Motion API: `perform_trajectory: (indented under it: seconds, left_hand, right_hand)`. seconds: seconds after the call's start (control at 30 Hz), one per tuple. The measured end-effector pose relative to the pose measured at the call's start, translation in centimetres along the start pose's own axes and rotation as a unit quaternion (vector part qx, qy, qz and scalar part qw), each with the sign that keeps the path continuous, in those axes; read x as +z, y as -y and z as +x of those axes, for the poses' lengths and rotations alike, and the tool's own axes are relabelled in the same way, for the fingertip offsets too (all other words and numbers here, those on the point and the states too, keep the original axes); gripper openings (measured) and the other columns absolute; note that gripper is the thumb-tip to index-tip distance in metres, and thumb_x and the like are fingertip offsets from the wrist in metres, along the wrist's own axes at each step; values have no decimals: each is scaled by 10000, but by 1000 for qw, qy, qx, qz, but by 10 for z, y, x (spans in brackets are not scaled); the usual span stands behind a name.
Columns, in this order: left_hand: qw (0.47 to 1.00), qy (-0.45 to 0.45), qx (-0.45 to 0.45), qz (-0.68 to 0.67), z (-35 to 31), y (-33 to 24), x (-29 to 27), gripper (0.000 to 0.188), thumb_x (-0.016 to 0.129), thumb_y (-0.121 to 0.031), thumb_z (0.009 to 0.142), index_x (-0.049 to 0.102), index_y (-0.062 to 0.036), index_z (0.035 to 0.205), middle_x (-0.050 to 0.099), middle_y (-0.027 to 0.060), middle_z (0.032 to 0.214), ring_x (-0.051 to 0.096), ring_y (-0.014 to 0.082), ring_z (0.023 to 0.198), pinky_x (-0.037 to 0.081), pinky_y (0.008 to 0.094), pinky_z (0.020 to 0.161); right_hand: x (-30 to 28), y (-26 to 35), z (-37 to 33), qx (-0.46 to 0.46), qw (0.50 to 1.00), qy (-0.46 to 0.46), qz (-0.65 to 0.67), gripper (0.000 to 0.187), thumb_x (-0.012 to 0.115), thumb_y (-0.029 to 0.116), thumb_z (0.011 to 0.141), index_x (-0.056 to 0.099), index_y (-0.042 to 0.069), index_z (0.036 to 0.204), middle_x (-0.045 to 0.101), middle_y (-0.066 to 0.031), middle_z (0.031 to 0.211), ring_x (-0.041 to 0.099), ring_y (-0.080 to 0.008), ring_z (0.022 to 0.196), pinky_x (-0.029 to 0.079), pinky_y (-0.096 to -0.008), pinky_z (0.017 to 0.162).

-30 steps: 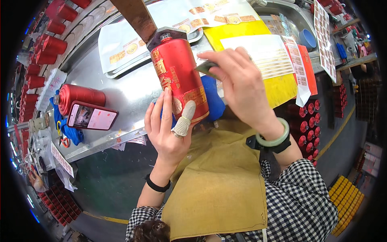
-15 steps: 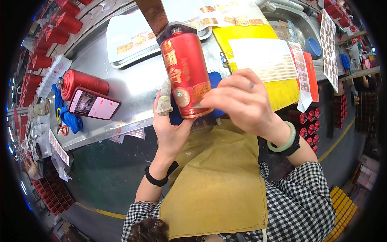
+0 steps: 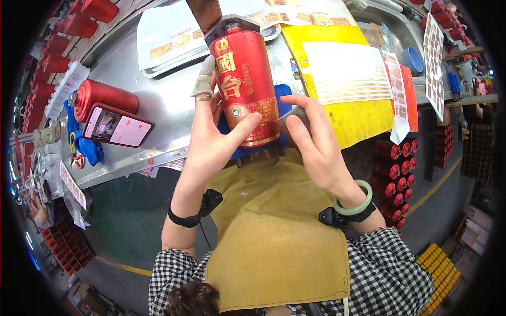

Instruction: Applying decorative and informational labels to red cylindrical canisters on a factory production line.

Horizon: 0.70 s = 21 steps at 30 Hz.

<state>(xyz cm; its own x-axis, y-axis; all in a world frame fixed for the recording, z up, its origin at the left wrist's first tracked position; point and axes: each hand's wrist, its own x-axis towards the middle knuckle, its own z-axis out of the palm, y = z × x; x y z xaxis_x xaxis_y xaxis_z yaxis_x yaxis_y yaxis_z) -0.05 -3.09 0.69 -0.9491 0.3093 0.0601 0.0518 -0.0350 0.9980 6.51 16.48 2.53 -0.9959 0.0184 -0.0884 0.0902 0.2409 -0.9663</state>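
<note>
A red bottle with gold characters lies on the bench, its neck against a dark metal holder. Around its left side my left hand is closed, thumb across the lower front. A pale cloth cover wraps one of its fingertips. Beside the bottle's lower right edge, my right hand holds a small grey flat piece between thumb and fingers; its exact kind is unclear. Patterned gold stickers and a round emblem sit on the bottle's lower part. Blue cloth shows beneath the bottle.
A phone leans against another red bottle at left, near orange-handled scissors. To the right lie a yellow mat and a white sticker sheet. A blue cup stands beyond. Several red bottles are stacked below right.
My right hand has moved down and off the bottle's front to its right side. My left thumb has come onto the front, and the bottle has turned slightly.
</note>
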Motion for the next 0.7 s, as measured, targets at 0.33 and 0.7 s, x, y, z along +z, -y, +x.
perform_trajectory:
  seconds: [0.33, 0.7]
  left_hand:
    - [999, 29, -20, 2, 1, 1, -5, 1018, 797, -78, 866, 115, -67, 1622, 339, 150, 1567, 446, 277, 1413, 407, 441, 1163]
    - [1000, 21, 7, -10, 4, 3, -2, 1122, 852, -89, 812, 84, -64, 1629, 361, 185, 1559, 511, 262, 1342, 468, 421, 1108]
  right_hand:
    - [10, 11, -1, -168, 959, -82, -214, 249, 711, 24, 868, 596, 33, 1089, 582, -140, 977, 609, -348, 911, 497, -426, 775]
    - [21, 7, 1, -128, 964, -109, -206, 306, 781, 126, 843, 584, 27, 1055, 585, -132, 961, 618, -321, 885, 505, -411, 767]
